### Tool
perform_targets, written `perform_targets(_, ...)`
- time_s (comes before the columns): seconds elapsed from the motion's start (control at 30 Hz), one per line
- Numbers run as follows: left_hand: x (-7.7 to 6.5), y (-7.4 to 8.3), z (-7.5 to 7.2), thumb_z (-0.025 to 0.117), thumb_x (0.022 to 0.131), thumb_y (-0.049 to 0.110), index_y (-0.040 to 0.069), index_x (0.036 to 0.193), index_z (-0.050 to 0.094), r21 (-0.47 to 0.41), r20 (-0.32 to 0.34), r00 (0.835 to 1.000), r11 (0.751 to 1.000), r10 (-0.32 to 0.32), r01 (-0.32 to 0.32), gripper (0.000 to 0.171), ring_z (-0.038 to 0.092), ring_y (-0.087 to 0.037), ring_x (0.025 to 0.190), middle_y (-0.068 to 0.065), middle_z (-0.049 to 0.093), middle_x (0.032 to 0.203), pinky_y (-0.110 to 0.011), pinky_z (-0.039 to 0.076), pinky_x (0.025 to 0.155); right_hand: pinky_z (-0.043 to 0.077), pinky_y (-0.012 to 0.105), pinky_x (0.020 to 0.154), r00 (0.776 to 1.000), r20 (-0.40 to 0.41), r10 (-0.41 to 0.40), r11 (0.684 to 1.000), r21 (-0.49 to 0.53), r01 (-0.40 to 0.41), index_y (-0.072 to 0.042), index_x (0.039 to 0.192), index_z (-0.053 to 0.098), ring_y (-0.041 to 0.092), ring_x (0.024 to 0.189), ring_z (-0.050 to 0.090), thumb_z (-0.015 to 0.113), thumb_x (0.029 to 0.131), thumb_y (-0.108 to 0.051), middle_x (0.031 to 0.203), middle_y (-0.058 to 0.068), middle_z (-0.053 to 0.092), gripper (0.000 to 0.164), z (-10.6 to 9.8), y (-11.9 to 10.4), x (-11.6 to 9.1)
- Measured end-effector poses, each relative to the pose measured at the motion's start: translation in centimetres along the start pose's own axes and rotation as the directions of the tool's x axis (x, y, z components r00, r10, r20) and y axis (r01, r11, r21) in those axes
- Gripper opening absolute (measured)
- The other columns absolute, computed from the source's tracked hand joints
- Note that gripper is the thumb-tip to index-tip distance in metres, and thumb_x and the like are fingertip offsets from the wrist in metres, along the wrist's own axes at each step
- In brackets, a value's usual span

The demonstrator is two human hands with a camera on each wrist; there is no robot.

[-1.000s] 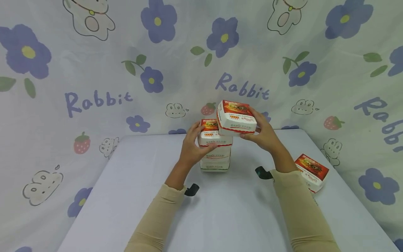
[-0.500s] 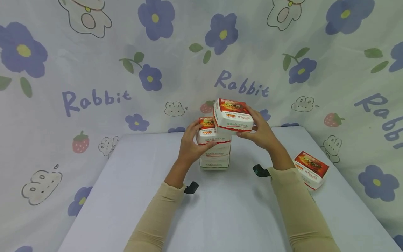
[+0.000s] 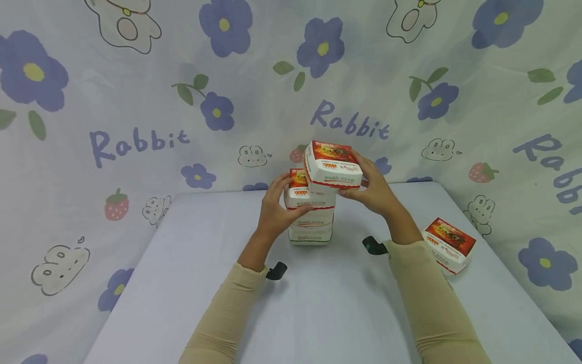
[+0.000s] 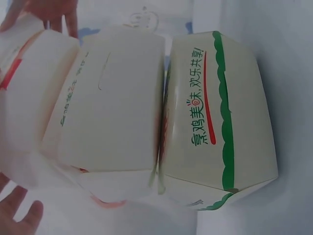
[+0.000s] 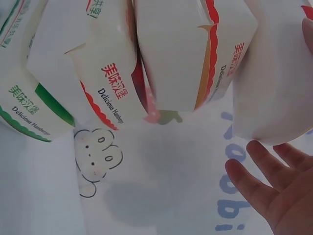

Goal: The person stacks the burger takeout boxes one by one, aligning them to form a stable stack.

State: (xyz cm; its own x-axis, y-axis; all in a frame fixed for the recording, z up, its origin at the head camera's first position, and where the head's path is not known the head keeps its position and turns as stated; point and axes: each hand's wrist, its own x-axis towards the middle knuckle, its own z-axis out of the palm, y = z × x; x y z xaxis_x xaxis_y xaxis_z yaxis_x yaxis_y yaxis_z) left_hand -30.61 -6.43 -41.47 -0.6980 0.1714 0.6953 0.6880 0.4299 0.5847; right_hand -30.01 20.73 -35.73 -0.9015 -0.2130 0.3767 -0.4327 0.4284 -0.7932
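My right hand (image 3: pixel 376 191) grips a burger box (image 3: pixel 334 166) with a red top and white sides, tilted and overlapping the upper right of a stack. Whether its underside touches the stack cannot be told. On the stack's left, my left hand (image 3: pixel 274 211) holds the uppermost stacked burger box (image 3: pixel 298 199), thumb across its front. Beneath it are a middle burger box (image 3: pixel 311 218) and a bottom burger box (image 3: pixel 310 236); the bottom one (image 4: pixel 220 117) shows a green scalloped trim in the left wrist view. The right wrist view shows my right hand's fingers (image 5: pixel 264 176) beside the raised box.
Another red-topped burger box (image 3: pixel 450 244) lies on the right of the white table (image 3: pixel 318 308), near my right sleeve (image 3: pixel 420 288). Behind the table hangs a cloth (image 3: pixel 263 111) printed with flowers and rabbits. Dark wrist-camera pieces (image 3: pixel 375 245) project from both cuffs.
My right hand has carried its burger box a little left, further over the stack. The left hand keeps its hold on the stacked box. The head view has shifted slightly.
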Motion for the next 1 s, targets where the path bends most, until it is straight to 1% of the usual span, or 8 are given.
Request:
perform_targets(0.13,0.2,0.2,-0.1,0.084,0.074,0.042,0.011,0.136,0.051,-0.013,-0.001,1.000,1.000,0.004,-0.004,0.077,0.040,-0.012,0.132,-0.001,0.044,0.146,-0.040,0.041,0.104,0.039,0.062,0.100,1.000,-0.001,-0.010,1.000,-0.019,0.010,-0.043,0.153,0.021,0.035,0.139,0.030,0.084,0.075,-0.033,0.156,0.003,0.026,0.101,0.2,-0.4,0.1)
perform_targets(0.27,0.5,0.3,-0.2,0.085,0.075,0.037,0.009,0.140,0.048,-0.013,-0.014,1.000,1.000,0.022,-0.022,0.080,0.041,-0.013,0.132,-0.002,0.046,0.145,-0.041,0.040,0.105,0.038,0.061,0.100,1.000,0.011,0.002,1.000,-0.027,-0.002,-0.046,0.152,0.020,0.035,0.139,0.030,0.084,0.074,-0.037,0.156,0.002,0.026,0.101,0.5,-0.6,0.2)
perform_targets(0.43,0.9,0.5,-0.4,0.084,0.076,0.034,0.013,0.143,0.045,-0.012,-0.031,0.998,0.999,0.048,-0.048,0.081,0.045,-0.020,0.130,-0.001,0.049,0.142,-0.044,0.041,0.104,0.037,0.061,0.102,0.999,0.038,-0.008,1.000,-0.014,0.009,-0.047,0.152,0.019,0.033,0.139,0.030,0.084,0.075,-0.038,0.155,-0.001,0.025,0.101,0.8,-0.8,0.6)
perform_targets(0.57,1.1,0.7,-0.5,0.083,0.077,0.035,0.016,0.146,0.042,-0.014,-0.035,0.999,0.999,0.037,-0.037,0.082,0.043,-0.019,0.132,0.000,0.048,0.143,-0.045,0.040,0.105,0.037,0.060,0.102,0.999,0.051,-0.005,1.000,-0.015,0.006,-0.047,0.152,0.018,0.032,0.138,0.031,0.084,0.075,-0.038,0.155,-0.001,0.025,0.102,1.1,-1.0,0.8)
perform_targets(0.67,1.2,0.8,-0.6,0.082,0.078,0.036,0.018,0.148,0.039,-0.025,-0.033,0.999,0.999,0.021,-0.022,0.085,0.039,-0.014,0.134,0.002,0.046,0.145,-0.046,0.038,0.107,0.037,0.059,0.103,0.998,0.059,0.008,1.000,-0.019,-0.007,-0.046,0.153,0.018,0.031,0.138,0.032,0.084,0.075,-0.038,0.155,-0.001,0.025,0.102,1.3,-1.3,1.0)
perform_targets(0.73,1.3,0.9,-0.6,0.082,0.078,0.036,0.019,0.150,0.037,-0.037,-0.030,0.999,0.999,0.016,-0.018,0.086,0.038,-0.013,0.135,0.003,0.046,0.146,-0.046,0.036,0.108,0.036,0.059,0.104,0.998,0.068,0.007,1.000,-0.020,-0.006,-0.044,0.153,0.018,0.031,0.138,0.031,0.084,0.075,-0.036,0.156,0.000,0.024,0.103,1.4,-1.5,1.1)
perform_targets(0.87,1.4,0.9,-0.7,0.082,0.078,0.034,0.022,0.152,0.033,-0.052,-0.030,0.999,0.998,0.020,-0.022,0.090,0.036,-0.013,0.137,0.005,0.045,0.146,-0.045,0.031,0.111,0.037,0.057,0.104,0.997,0.077,-0.011,1.000,-0.022,0.013,-0.042,0.154,0.019,0.030,0.138,0.032,0.084,0.075,-0.035,0.156,0.001,0.025,0.103,1.6,-1.9,1.2)
perform_targets(1.0,1.4,1.0,-0.8,0.082,0.079,0.035,0.026,0.153,0.029,-0.053,-0.034,0.999,0.998,0.018,-0.019,0.091,0.033,-0.013,0.138,0.007,0.042,0.148,-0.046,0.027,0.113,0.038,0.055,0.104,0.997,0.075,-0.022,0.999,-0.030,0.024,-0.041,0.154,0.018,0.029,0.136,0.034,0.084,0.075,-0.036,0.154,0.002,0.027,0.104,1.7,-2.2,1.2)
